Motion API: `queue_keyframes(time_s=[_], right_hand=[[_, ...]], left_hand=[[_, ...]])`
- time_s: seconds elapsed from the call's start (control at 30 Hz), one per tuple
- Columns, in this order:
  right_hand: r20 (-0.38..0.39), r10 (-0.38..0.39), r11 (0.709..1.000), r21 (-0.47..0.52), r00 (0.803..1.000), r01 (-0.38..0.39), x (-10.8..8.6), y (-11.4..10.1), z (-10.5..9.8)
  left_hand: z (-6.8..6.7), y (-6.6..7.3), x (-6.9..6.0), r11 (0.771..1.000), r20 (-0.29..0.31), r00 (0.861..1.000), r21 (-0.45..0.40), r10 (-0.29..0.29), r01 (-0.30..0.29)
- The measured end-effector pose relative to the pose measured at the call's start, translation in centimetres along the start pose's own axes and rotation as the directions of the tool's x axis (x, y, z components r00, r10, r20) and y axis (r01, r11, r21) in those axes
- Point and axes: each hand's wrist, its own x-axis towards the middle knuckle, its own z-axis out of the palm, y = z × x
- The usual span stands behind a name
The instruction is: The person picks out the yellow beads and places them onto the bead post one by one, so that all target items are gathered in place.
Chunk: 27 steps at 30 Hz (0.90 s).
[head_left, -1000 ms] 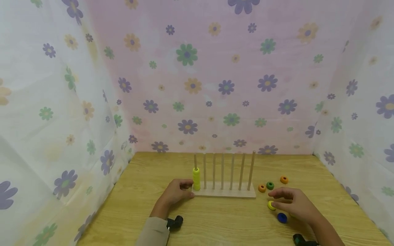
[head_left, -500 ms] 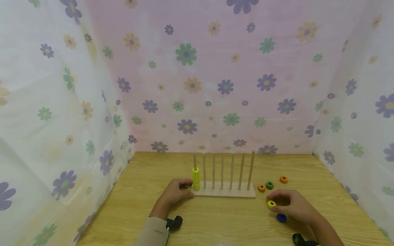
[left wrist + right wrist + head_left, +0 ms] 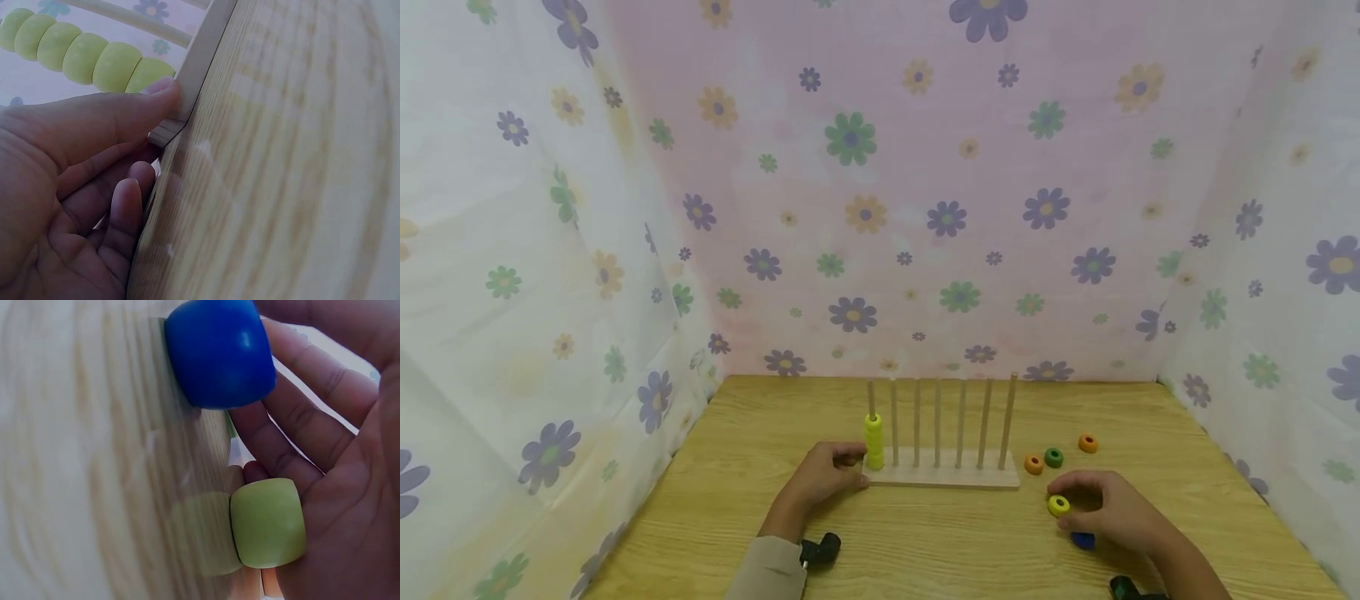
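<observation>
My left hand [image 3: 823, 479] grips the left end of a wooden peg rack [image 3: 943, 477]; in the left wrist view, its thumb [image 3: 125, 119] lies on the base's edge. A stack of several yellow beads [image 3: 874, 442] fills the lower part of the leftmost peg. My right hand [image 3: 1116, 512] pinches a yellow bead [image 3: 1058, 505] between thumb and index finger at the table. Partly hidden by that thumb is a blue bead [image 3: 1083, 540], seen large in the right wrist view. Another yellow bead [image 3: 269, 522] appears there beside the palm.
Two orange beads [image 3: 1087, 443] and a green bead [image 3: 1054, 457] lie right of the rack on the wooden table [image 3: 940, 550]. The other pegs [image 3: 937, 417] stand bare. A flowered cloth [image 3: 917, 183] encloses the back and sides.
My right thumb and index finger have closed around the yellow bead, and the thumb now covers more of the blue bead. The left hand and rack have stayed put.
</observation>
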Motion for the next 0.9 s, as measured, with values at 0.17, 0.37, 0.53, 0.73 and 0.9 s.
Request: queue_keyframes(time_s=[0.17,0.37,0.53,0.73,0.9], right_hand=[[0.005,-0.003,1.0,-0.001,1.0,0.003,-0.03,-0.12,0.11],[0.014,0.005,1.0,0.008,1.0,-0.005,0.01,-0.32,0.14],[0.01,0.022,1.0,0.012,1.0,-0.022,0.06,-0.38,0.12],[0.003,0.038,0.999,-0.004,0.999,-0.038,0.15,-0.21,0.21],[-0.009,0.029,0.999,-0.017,1.0,-0.029,0.27,-0.15,0.26]], left_hand=[[-0.05,0.04,-0.12,1.0,0.002,1.0,-0.003,0.004,-0.004],[-0.04,-0.16,-0.07,1.0,-0.001,1.0,-0.006,0.002,-0.002],[0.07,-0.32,0.04,1.0,-0.002,1.0,-0.006,0.004,-0.004],[0.13,-0.25,-0.05,1.0,-0.002,1.0,0.0,0.001,-0.001],[0.0,-0.21,0.03,1.0,-0.005,1.0,-0.01,-0.011,0.011]])
